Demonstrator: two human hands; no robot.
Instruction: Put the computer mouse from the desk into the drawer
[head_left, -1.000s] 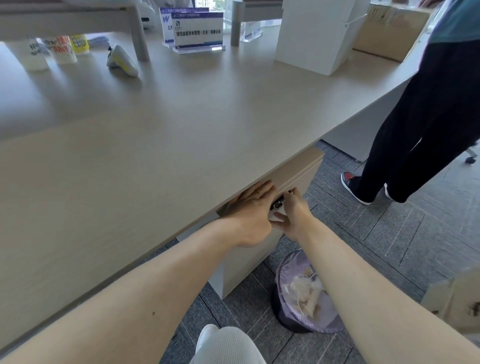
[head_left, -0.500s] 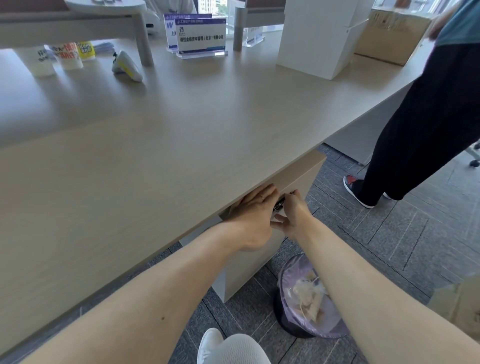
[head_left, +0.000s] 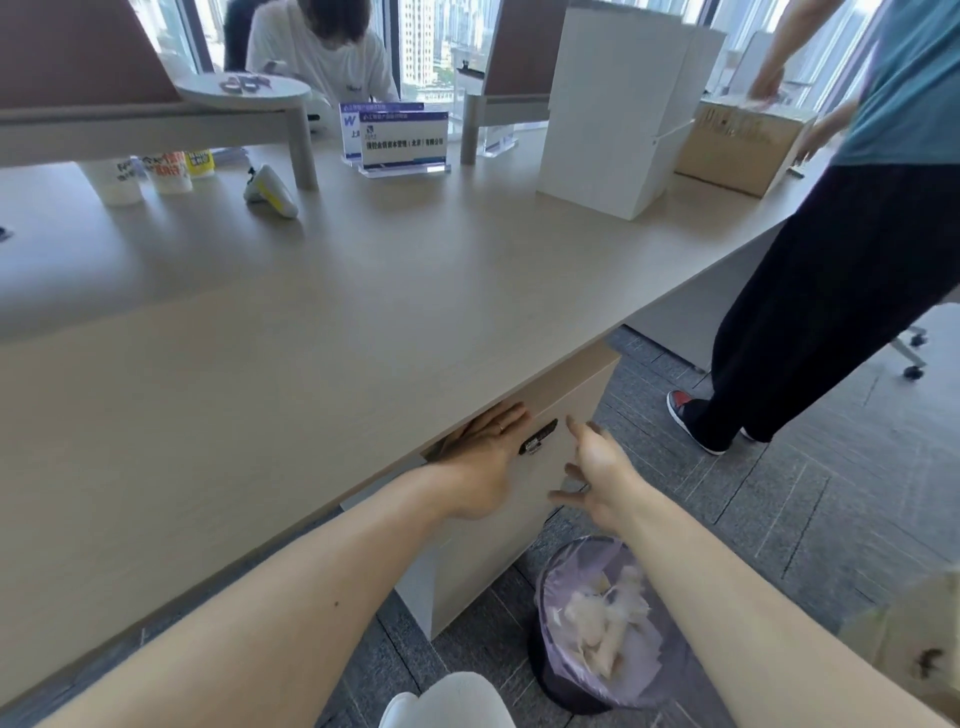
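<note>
Office space with tall windows surrounds a long, light wood desk (head_left: 311, 322), under whose near edge sits the drawer (head_left: 524, 499) unit. Drawer front appears closed flush, with a dark metal handle (head_left: 538, 443) near its top edge. Computer mouse is not identifiable in this view; its location cannot be determined. Left hand (head_left: 480, 457) lies flat against the drawer front just left of the handle, fingers extended under the desk edge, a ring on 1 finger, grasping nothing. Right hand (head_left: 597, 480) hovers just right of the handle, apart from it, fingers spread and relaxed, holding nothing. Below the right forearm stands a waste bin (head_left: 597, 629) with a purple liner and crumpled paper, resting on grey carpet tiles. On the far desk area are a white-and-yellow handheld device (head_left: 271, 192), 3 printed cups (head_left: 156, 174), 2 acrylic sign holders (head_left: 402, 140), a white box (head_left: 618, 114) and a cardboard box (head_left: 737, 140). A standing person (head_left: 831, 260) in dark trousers is at the right; a seated person (head_left: 317, 57) is behind the desk.
</note>
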